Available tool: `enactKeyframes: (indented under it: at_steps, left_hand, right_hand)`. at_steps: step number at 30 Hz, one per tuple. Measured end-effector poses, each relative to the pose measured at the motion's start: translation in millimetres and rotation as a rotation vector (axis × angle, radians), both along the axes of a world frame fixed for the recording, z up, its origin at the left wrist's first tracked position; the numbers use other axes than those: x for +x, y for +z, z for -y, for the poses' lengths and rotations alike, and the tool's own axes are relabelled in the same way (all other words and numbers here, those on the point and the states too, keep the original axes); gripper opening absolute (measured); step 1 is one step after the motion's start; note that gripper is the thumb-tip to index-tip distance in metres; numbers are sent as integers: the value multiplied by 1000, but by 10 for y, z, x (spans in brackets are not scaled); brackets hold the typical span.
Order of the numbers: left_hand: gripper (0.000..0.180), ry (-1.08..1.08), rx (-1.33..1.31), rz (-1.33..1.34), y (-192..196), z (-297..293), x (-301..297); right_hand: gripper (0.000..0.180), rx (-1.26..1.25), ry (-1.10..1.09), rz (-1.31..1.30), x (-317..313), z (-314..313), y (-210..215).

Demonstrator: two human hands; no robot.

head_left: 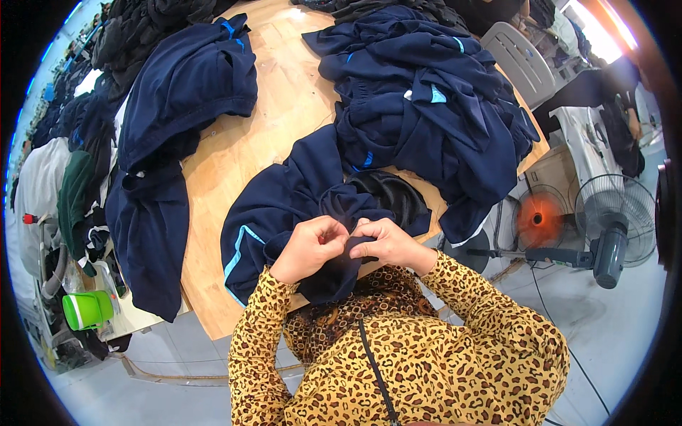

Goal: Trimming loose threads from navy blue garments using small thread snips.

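Observation:
A navy garment with a light blue stripe (291, 181) lies bunched at the table's near edge, part of it hanging over toward me. My left hand (310, 246) pinches its cloth with thumb and forefinger. Close beside it, nearly touching, my right hand (384, 242) is closed on the same garment, fingertips meeting the left ones. Whether something small sits between the fingertips is too fine to make out. Just beyond the right hand, a shiny black lining (393, 195) shows in the garment's folds.
A wooden table (273, 85) bears a heap of navy garments (426, 92) at the right and more navy clothing (188, 85) at the left, hanging off the edge. Standing fans (609, 245) are at the right, near a grey chair (518, 62). A green bucket (88, 309) is at the lower left.

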State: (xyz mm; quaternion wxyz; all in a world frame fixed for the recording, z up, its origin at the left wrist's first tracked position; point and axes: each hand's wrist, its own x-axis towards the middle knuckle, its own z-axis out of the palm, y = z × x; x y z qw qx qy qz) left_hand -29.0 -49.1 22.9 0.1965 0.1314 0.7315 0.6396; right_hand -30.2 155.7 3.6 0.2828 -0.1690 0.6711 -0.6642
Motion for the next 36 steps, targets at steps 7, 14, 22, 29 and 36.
enactKeyframes:
  at_steps: [7,14,22,29,36]
  left_hand:
    - [28,106,27,119,60,40,91]
    - [37,-68,-21,86,111,75,164]
    - [35,-103,51,223,95,23,144]
    - [34,-115,88,242,69,15,136]
    - [39,-44,299,474,136,47,172]
  right_hand:
    - [11,-174,-30,300,-13,-34,-31]
    - [12,-224,-27,338,-28,-79,-45]
    - [15,-152,23,252,-32,-73,-42]
    - [15,-157,40,168,-32,-62,-49]
    - [16,-168,22,49,-49,-84,-39]
